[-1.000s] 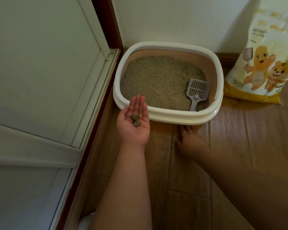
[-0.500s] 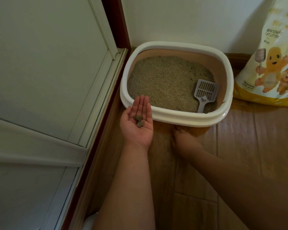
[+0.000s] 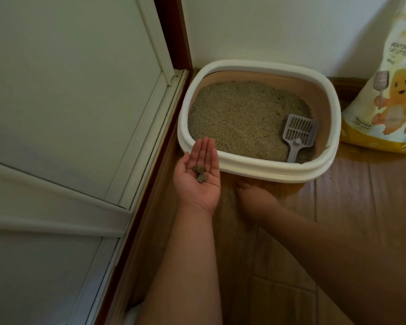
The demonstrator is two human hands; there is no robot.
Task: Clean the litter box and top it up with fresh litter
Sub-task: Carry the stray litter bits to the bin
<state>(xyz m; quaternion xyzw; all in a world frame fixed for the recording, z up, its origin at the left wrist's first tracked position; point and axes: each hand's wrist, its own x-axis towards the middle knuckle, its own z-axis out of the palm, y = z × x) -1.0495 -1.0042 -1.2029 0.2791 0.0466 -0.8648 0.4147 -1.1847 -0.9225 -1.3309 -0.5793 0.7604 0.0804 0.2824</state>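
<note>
Fingers of left hand [image 3: 198, 181] flat, cradling two litter clumps [image 3: 200, 174], right hand [image 3: 256, 198] fingers seemingly curled, unclear.

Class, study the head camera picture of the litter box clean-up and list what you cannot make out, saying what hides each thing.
1. Right hand: its fingertips lie in shadow under the litter box rim, so what they touch is unclear.
2. Litter bag: cut off by the right edge, print incomplete.
3. Scoop handle end: hidden behind the near wall.
4. Clumps on the left hand: too small to identify.
</note>
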